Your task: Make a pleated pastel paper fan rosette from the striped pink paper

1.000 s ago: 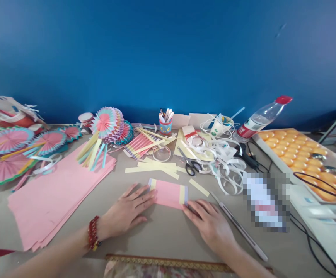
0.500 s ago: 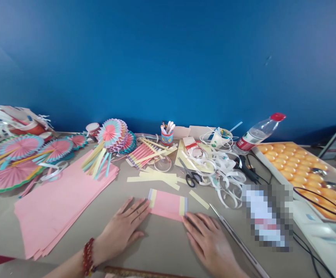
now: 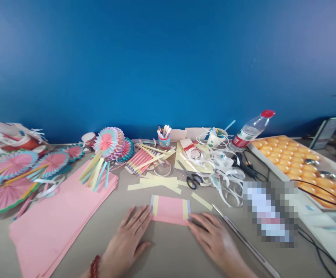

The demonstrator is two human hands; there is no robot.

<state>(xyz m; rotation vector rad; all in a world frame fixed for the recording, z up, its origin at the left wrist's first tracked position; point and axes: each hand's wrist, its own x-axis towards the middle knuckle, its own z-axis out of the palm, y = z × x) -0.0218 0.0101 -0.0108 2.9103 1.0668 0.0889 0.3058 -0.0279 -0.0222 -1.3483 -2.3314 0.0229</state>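
Between my two hands lies a pink paper rectangle (image 3: 170,209) with pale yellow and lavender bands along its left and right ends. My left hand (image 3: 130,235) rests flat, its fingertips touching the paper's left end. At the right end, the fingertips of my right hand (image 3: 212,237) meet the lower corner, with the palm down on the table. Just beyond the paper are loose pale yellow paper strips (image 3: 156,183), and a single strip (image 3: 202,201) lies to its right. A metal craft knife or similar slim tool (image 3: 243,237) lies beside my right hand.
Large pink sheets (image 3: 60,220) and folded paper fans (image 3: 53,162) spread over the left. Scissors (image 3: 191,181), curled white strips (image 3: 225,170), a pen cup (image 3: 164,139) and a tilted water bottle (image 3: 247,133) stand or lie behind. An egg tray (image 3: 295,158) and cables occupy the right.
The camera view has shifted slightly, so the table's contents sit a little differently in frame. Both hands remain at the ends of the pink paper, which has not visibly moved on the table.
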